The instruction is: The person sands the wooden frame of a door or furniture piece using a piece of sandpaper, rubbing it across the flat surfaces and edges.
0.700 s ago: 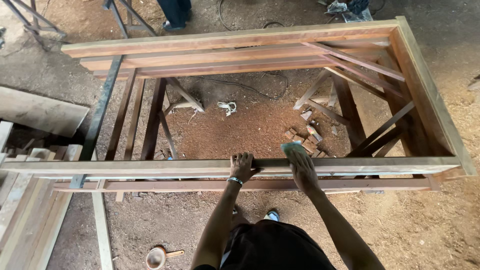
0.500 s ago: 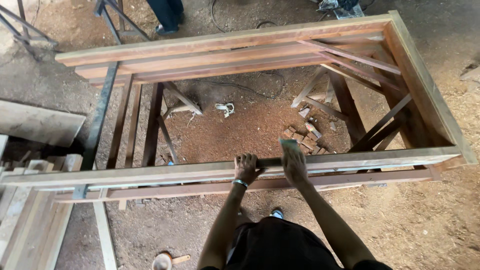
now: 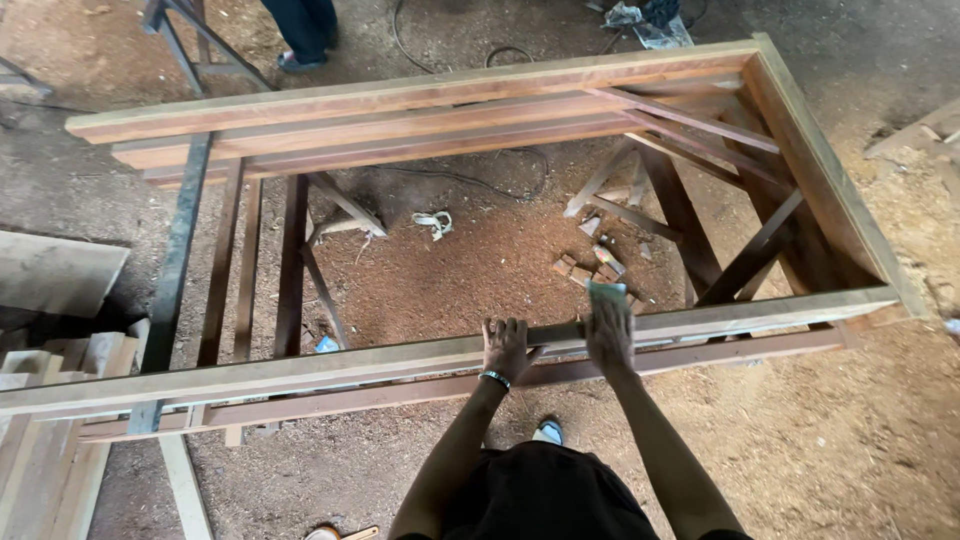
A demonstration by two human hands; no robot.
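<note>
I stand at the near long rail (image 3: 300, 368) of a big rectangular wooden frame (image 3: 830, 190) that rests on trestles, and every place below is told from that rail. My left hand (image 3: 505, 348) lies on top of the rail, fingers (image 3: 497, 328) curled over its far edge and clenched on the wood, a bracelet on the wrist just behind it. My right hand (image 3: 610, 335) lies on the same rail just to the right of the left, the two near but apart. Under its flattened fingers (image 3: 612, 312) sits a small pale grey-green pad (image 3: 605, 291), likely sandpaper, pressed flat against the rail's top; its far edge pokes out beyond my fingertips. A darker strip of rail shows between my two hands.

Beyond the rail, down on the sawdust floor inside the frame, lie small wood offcuts (image 3: 580, 268) and a crumpled white scrap (image 3: 434, 222). Across the frame, past its far rail, stand another person's legs (image 3: 300, 35). Left of the rail's end lie stacked planks (image 3: 50, 400).
</note>
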